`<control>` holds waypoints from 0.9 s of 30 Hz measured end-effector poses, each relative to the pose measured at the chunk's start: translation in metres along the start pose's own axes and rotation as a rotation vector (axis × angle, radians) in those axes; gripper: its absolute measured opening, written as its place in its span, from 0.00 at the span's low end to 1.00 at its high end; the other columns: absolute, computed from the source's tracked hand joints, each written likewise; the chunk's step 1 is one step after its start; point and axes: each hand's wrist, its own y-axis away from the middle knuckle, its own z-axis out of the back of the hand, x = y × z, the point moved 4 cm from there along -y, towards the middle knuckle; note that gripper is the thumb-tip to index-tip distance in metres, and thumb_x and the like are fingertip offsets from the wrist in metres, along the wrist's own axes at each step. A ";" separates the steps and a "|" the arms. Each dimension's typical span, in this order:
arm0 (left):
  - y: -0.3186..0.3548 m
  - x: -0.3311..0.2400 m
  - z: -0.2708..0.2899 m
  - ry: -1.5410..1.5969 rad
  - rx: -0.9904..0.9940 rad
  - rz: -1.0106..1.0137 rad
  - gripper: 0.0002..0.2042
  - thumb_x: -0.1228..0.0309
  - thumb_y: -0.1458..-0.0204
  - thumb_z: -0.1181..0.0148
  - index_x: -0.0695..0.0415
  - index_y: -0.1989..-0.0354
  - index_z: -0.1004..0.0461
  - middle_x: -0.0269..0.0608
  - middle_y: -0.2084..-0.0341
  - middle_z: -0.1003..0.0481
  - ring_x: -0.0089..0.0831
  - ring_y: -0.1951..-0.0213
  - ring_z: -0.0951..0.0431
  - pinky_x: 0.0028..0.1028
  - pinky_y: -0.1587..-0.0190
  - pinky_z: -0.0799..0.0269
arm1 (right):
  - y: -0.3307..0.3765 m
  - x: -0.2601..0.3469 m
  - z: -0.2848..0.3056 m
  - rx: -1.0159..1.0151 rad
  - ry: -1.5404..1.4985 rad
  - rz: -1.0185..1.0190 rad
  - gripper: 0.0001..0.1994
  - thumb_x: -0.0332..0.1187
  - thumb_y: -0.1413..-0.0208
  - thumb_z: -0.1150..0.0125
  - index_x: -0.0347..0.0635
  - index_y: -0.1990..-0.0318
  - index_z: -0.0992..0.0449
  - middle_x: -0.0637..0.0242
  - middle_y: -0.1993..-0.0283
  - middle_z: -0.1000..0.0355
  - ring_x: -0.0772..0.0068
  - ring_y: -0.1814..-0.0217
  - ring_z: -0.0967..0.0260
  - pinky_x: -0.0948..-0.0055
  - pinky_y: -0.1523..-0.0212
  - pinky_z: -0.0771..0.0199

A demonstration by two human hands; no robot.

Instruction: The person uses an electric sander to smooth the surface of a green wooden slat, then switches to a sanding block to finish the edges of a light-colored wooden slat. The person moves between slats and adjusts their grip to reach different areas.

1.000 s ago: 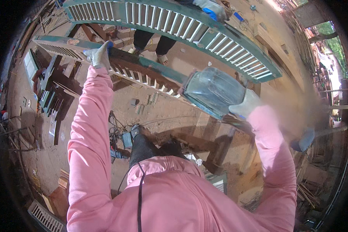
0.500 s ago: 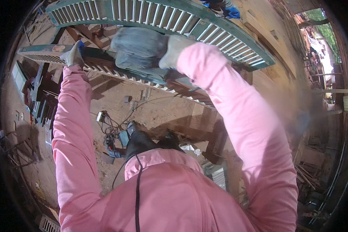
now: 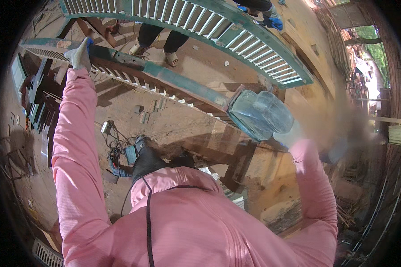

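A green louvered shutter (image 3: 178,84) stands on edge across the space in front of me, bare wood and old paint along its upper edge. My gloved left hand (image 3: 79,55) is closed over that edge near the left end. Toward the right end, my gloved right hand (image 3: 291,135) grips a blue-grey hand-held tool (image 3: 259,113), too smeared by motion to tell its kind. The tool overlaps the shutter's edge. The right fingers are partly hidden behind it. A second green shutter (image 3: 229,36) with pale slats lies just beyond.
Another person's legs (image 3: 158,40) show between the shutters, and a blue-gloved hand (image 3: 272,22) at the far right. A brown haze (image 3: 334,115) hangs right of the tool. A tool with tangled cord (image 3: 116,160) lies by my feet; dark panels (image 3: 42,115) stand at left.
My right hand has swept the tool rightward along the shutter's edge, uncovering the middle and the other person's legs. My left hand keeps its grip.
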 end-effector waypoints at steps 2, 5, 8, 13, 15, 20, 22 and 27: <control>0.009 -0.003 -0.008 0.017 0.005 0.025 0.48 0.57 0.58 0.16 0.70 0.41 0.47 0.47 0.54 0.31 0.32 0.59 0.26 0.33 0.59 0.25 | 0.002 0.004 -0.003 -0.015 -0.081 0.005 0.29 0.41 0.60 0.27 0.40 0.47 0.18 0.47 0.52 0.18 0.50 0.46 0.19 0.60 0.45 0.21; 0.030 -0.018 -0.022 0.048 -0.016 0.097 0.50 0.56 0.60 0.15 0.71 0.42 0.48 0.48 0.54 0.32 0.31 0.59 0.26 0.32 0.60 0.25 | -0.017 0.047 -0.016 0.001 0.259 -0.032 0.29 0.42 0.60 0.26 0.41 0.46 0.18 0.47 0.51 0.18 0.48 0.45 0.20 0.60 0.44 0.21; -0.037 0.043 0.003 0.072 0.080 -0.114 0.47 0.56 0.59 0.15 0.70 0.44 0.46 0.46 0.54 0.33 0.31 0.59 0.27 0.34 0.61 0.25 | -0.041 0.145 -0.029 -0.001 0.408 0.021 0.30 0.43 0.59 0.27 0.37 0.47 0.19 0.44 0.50 0.19 0.46 0.44 0.20 0.57 0.43 0.21; -0.023 0.055 -0.009 -0.136 0.073 -0.244 0.41 0.54 0.54 0.19 0.68 0.48 0.44 0.41 0.60 0.33 0.32 0.63 0.29 0.35 0.61 0.27 | -0.091 0.238 -0.076 0.098 0.357 0.195 0.32 0.41 0.62 0.26 0.29 0.48 0.21 0.41 0.57 0.19 0.47 0.52 0.19 0.61 0.49 0.20; -0.009 0.039 -0.019 -0.352 0.051 -0.376 0.39 0.54 0.51 0.21 0.70 0.48 0.43 0.40 0.63 0.33 0.33 0.63 0.30 0.34 0.60 0.27 | -0.092 0.282 -0.082 0.140 0.361 0.257 0.27 0.40 0.60 0.28 0.29 0.53 0.19 0.40 0.62 0.19 0.45 0.58 0.18 0.58 0.54 0.19; -0.008 0.024 -0.016 -0.988 0.188 -0.660 0.28 0.61 0.40 0.32 0.61 0.36 0.34 0.47 0.63 0.29 0.36 0.61 0.29 0.35 0.52 0.30 | -0.097 0.307 -0.096 0.109 0.523 0.256 0.26 0.41 0.55 0.30 0.37 0.48 0.19 0.45 0.56 0.18 0.48 0.52 0.19 0.59 0.50 0.19; 0.004 0.015 -0.021 -1.105 0.233 -0.734 0.23 0.64 0.36 0.37 0.51 0.33 0.30 0.51 0.62 0.27 0.38 0.60 0.28 0.36 0.49 0.31 | -0.083 0.274 -0.084 0.154 0.423 0.232 0.27 0.41 0.60 0.28 0.29 0.53 0.20 0.42 0.64 0.19 0.45 0.59 0.18 0.59 0.55 0.18; -0.049 0.039 0.020 -0.700 0.086 -0.422 0.22 0.68 0.33 0.43 0.39 0.31 0.29 0.52 0.66 0.26 0.40 0.61 0.27 0.40 0.47 0.32 | -0.059 0.153 -0.050 -0.005 0.407 0.062 0.35 0.39 0.63 0.26 0.35 0.42 0.23 0.43 0.48 0.20 0.48 0.43 0.22 0.60 0.41 0.24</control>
